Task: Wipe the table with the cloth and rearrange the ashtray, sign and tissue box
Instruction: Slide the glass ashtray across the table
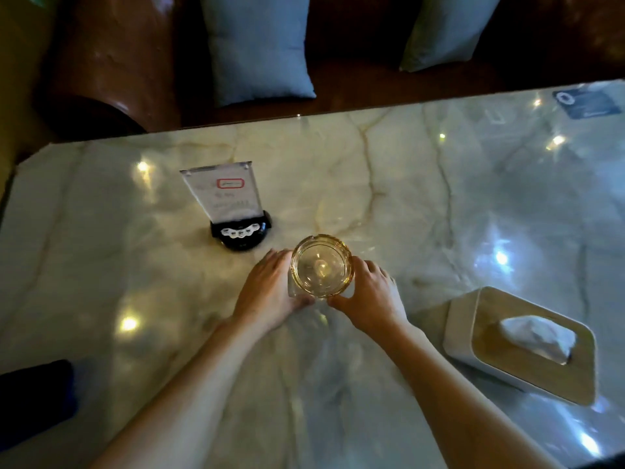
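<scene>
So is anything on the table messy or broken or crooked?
Nothing looks spilled or broken. The tissue box sits at a slant near the table's right edge, not lined up with the sign. Both hands, left hand and right hand, cup the glass ashtray, which stands upright and looks empty.

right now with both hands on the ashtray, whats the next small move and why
Probably slide the ashtray a little toward the sign and let go. The left hand and right hand cup it from either side on the marble table, and it sits apart from the sign, with the tissue box off to the right, so grouping looks unfinished. No cloth is clearly visible.
</scene>
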